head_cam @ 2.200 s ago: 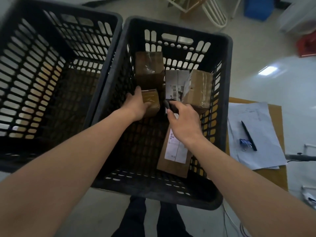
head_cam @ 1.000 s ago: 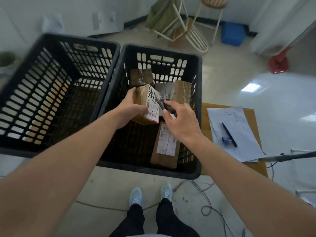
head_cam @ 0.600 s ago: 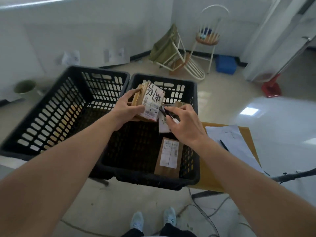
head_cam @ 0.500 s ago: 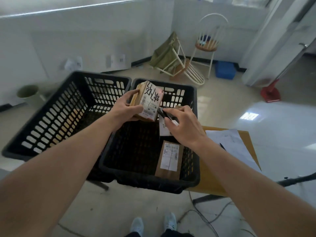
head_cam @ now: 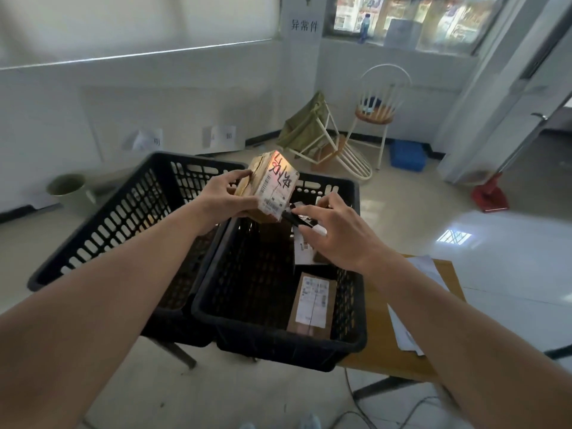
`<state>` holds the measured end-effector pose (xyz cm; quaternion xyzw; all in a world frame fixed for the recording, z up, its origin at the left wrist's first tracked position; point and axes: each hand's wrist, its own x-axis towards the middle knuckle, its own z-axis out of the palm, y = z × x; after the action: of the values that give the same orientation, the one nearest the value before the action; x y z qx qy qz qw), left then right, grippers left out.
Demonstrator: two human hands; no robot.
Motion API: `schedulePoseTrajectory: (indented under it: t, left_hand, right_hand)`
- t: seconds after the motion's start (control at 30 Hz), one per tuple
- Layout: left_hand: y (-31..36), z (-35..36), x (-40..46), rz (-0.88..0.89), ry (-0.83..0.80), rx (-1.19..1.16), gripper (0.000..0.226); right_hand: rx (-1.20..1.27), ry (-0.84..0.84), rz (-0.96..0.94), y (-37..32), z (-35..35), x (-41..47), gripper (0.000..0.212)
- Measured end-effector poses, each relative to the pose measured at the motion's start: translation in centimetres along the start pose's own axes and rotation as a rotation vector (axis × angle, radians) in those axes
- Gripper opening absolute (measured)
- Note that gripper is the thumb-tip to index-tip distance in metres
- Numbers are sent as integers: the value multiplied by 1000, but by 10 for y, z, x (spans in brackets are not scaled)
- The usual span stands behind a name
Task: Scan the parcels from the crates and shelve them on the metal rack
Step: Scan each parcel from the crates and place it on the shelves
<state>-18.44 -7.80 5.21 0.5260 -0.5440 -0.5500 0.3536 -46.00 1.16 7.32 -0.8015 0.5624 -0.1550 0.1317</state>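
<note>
While the left hand holds a small cardboard parcel up above the two crates, its thumb lies along the near lower edge and its fingers curl over the top at the back, so this grip is closed round the box; the parcel is a squat brown block wrapped in glossy clear tape, tilted with its white label face toward the right hand; bold black marker strokes cross the label above a printed barcode, and a red glow falls on its upper corner. The right hand pinches a slim black scanner between thumb and fingers, its tip just beside the parcel's lower right corner and pointed at the label; that grip is closed on the scanner, the remaining fingers loosely bent.

Below them stand two black plastic crates with slotted lattice walls, side by side and touching; the left crate shows only its dark floor; the right crate holds a flat brown mailer with a white label leaning on its near right wall, and another white-labelled parcel further back, partly hidden by the right hand. Right of the crates, a wooden surface carries white paper sheets; the floor is pale and glossy.
</note>
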Motion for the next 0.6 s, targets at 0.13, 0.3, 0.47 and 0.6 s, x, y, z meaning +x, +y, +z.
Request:
schedulePoseTrajectory:
  t: [0.13,0.3,0.47,0.6]
  left_hand:
    - [0,-6,3,102,147,195,66]
    - [-6,-14,5,136,190,195,53]
    - [-7,-22,7,159,185,175,50]
    - [-7,-28,8,188,180,215,38]
  right_hand:
    - [-76,-54,-24,0,-4,4,45]
    - [-112,-116,-81,-1,-6,7,43]
    - [-125,-148,-91,-7,-6,9,43]
    - [-117,-144,-101,-11,-6,11,44]
